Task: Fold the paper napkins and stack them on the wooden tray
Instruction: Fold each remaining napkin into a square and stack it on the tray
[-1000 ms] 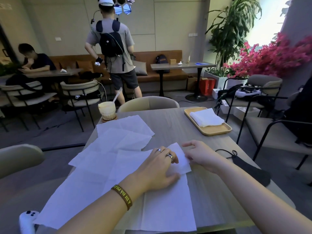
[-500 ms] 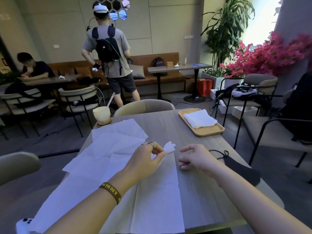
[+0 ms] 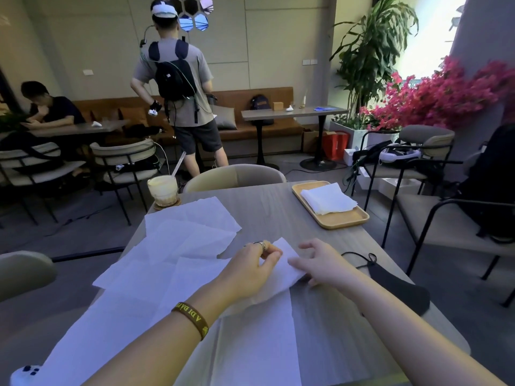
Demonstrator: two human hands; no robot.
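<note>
A long white paper napkin (image 3: 262, 330) lies flat before me on the grey table (image 3: 281, 215). My left hand (image 3: 250, 270) pinches its far corner and holds it lifted off the table. My right hand (image 3: 324, 261) rests at the napkin's right edge, fingers curled against the raised part. Several more unfolded napkins (image 3: 189, 240) overlap to the left. At the far right stands the wooden tray (image 3: 345, 218), carrying a stack of folded napkins (image 3: 328, 199).
A glass of iced drink (image 3: 163, 190) with a straw stands at the far left corner. A black face mask (image 3: 395, 288) lies right of my hands. Chairs ring the table. A white controller (image 3: 26, 373) sits at the lower left. People are beyond.
My left hand went from pressing flat on the napkin to pinching its far corner and lifting it. My right hand slid in against the napkin's right edge.
</note>
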